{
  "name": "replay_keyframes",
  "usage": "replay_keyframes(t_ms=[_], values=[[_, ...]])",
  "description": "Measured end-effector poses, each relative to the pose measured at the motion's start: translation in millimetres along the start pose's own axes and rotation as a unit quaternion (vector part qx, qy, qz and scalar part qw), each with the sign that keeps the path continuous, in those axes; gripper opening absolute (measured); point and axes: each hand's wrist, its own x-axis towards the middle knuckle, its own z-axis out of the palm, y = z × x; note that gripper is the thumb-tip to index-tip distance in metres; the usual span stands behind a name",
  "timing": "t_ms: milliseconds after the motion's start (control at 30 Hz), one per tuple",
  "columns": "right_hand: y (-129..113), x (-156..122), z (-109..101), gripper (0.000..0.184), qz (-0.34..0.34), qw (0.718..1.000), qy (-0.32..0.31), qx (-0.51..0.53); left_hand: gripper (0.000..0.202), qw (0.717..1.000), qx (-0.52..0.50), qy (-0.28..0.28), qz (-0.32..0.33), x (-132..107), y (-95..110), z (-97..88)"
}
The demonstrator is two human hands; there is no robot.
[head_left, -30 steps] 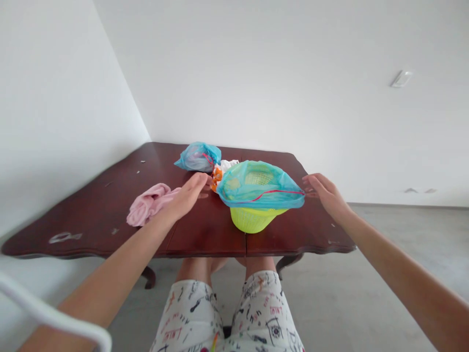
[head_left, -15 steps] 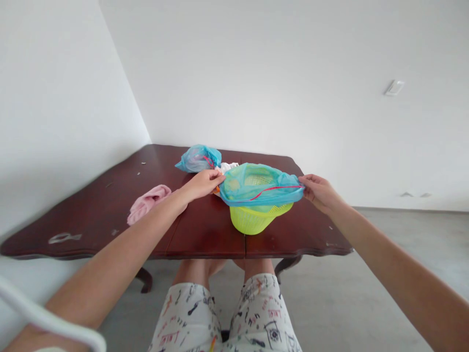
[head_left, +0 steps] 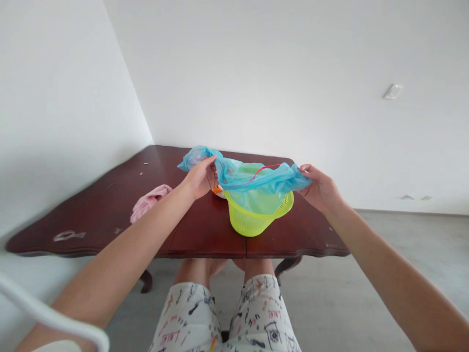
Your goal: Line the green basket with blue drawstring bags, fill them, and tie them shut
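A lime-green plastic basket (head_left: 256, 220) stands on the dark wooden table (head_left: 190, 230). A thin blue plastic bag (head_left: 256, 178) with a red drawstring lines it, its rim lifted above the basket's edge. My left hand (head_left: 200, 178) pinches the bag's left rim. My right hand (head_left: 320, 188) grips the right rim. The bag is stretched between them.
A second blue bag (head_left: 194, 157) lies at the back, partly behind my left hand. A pink cloth (head_left: 150, 201) lies at the left. Something orange and white (head_left: 218, 190) shows beside the basket. White walls close the left and far sides.
Both hands went from open beside the basket to gripping the bag's rim, then lifted it up off the basket's edge.
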Motion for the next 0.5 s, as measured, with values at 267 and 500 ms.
replay_keyframes(t_ms=[267,500], values=[[10.0,-4.2,0.6,0.032,-0.065,0.917,-0.099,-0.381,0.056,0.995,0.1,-0.016,0.017,-23.1,1.8,-0.7],[2.7,3.8,13.5,0.04,-0.155,0.71,-0.234,-0.646,0.056,0.952,0.287,-0.056,0.094,-24.7,-2.9,-4.1]])
